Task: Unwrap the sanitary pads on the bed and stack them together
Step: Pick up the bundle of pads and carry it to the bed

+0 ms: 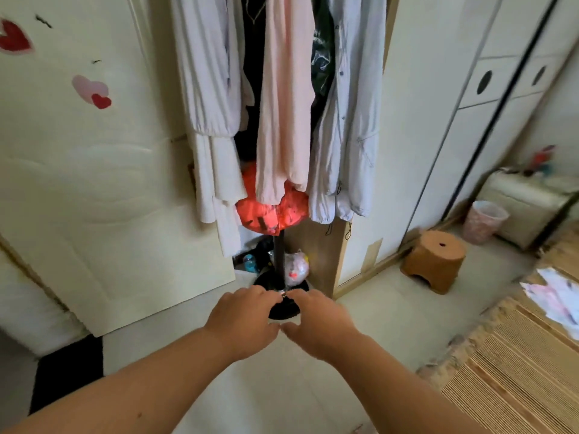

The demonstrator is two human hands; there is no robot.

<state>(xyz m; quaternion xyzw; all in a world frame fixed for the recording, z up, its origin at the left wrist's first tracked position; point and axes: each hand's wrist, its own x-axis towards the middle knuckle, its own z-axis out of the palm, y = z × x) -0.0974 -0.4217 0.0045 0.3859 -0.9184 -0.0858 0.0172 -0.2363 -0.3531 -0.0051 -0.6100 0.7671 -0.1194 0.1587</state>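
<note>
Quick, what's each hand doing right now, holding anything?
Left hand: fingers loosely curled, nothing clearly held; cannot tell.
Right hand: same, fingers loosely curled; cannot tell.

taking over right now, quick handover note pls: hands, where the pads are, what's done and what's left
Hands: left hand and right hand held out in front, fingertips meeting over a small shiny thing; grip unclear.
Pads: blurred white-and-pink pile on the woven mat at far right, likely them; away from both hands.
Done: cannot tell; no neat stack visible.
Left: turn to the pile, unwrap, stack.
</note>
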